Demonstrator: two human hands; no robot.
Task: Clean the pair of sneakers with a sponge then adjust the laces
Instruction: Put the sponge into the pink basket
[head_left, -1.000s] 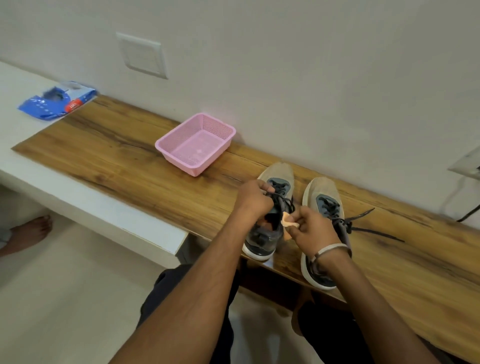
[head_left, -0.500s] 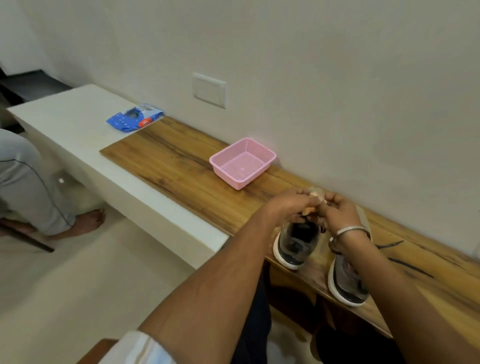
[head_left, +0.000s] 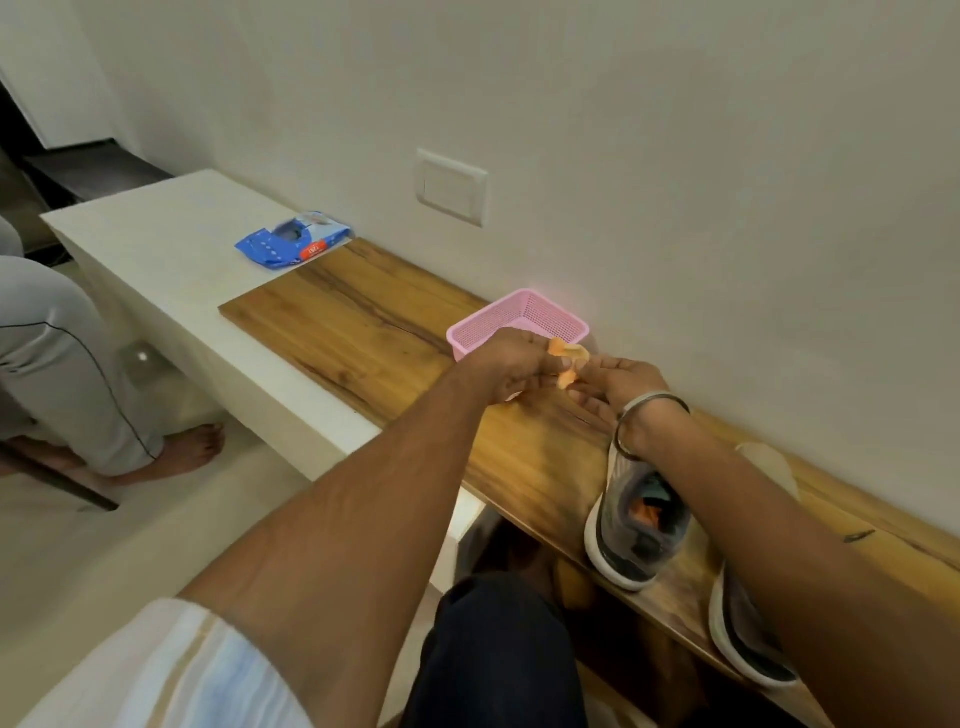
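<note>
Both hands meet above the wooden desk (head_left: 363, 332), just in front of the pink plastic mesh basket (head_left: 540, 314) that stands against the wall. The left hand (head_left: 506, 366) pinches a small, crumpled orange sponge (head_left: 567, 358) between thumb and fingertips, so its grip is narrow and closed on the sponge. The right hand (head_left: 621, 382), with a thin metal bangle (head_left: 649, 421) at the wrist, lies palm up beside it with fingers loosely spread toward the sponge; whether its fingertips touch the sponge cannot be told through the blur.

The grey sneaker with a white sole (head_left: 636, 530) stands on the desk below the right wrist, heel toward the person, with something orange showing inside its opening. The second grey sneaker (head_left: 743, 644) lies to its right, mostly hidden by the right forearm; only its heel and white sole edge show. Neither hand touches a sneaker, and the laces are out of sight.

Farther left, on the white ledge (head_left: 156, 244) where the wooden top ends, lies a blue plastic packet (head_left: 291, 240) with a red label; its writing is too small to read. A blank white switch plate (head_left: 451, 187) sits on the wall above. At the left edge, another person's grey trouser leg (head_left: 57, 364) and bare foot (head_left: 176, 457) rest on the floor.
</note>
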